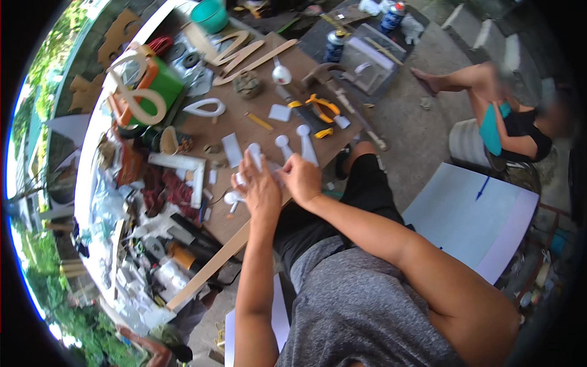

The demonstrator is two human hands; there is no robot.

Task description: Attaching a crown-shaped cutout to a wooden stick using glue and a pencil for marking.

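Over the near edge of the brown work table (202, 137), my left hand (262, 188) lies with its fingers spread, on or just above small white pieces. My right hand (303, 181) is close beside it, thumb and fingertips pinched together; what they grip is hidden, though something whitish shows between the hands. Round-headed white pieces with tapering stems, a larger one (307, 147) and a smaller one (282, 142), lie just beyond my hands. Another white round-headed piece (233, 197) sits left of my left hand. A white rectangle (232, 150) lies past my left fingertips.
Farther back are a yellow-black utility knife (312, 119), orange-handled pliers (324, 105), a hammer (351, 98), a yellow pencil (259, 120) and wooden cut-out letters (244, 58). A green bin (162, 82) and clutter crowd the left. Someone sits at right, near a large pale sheet (468, 214).
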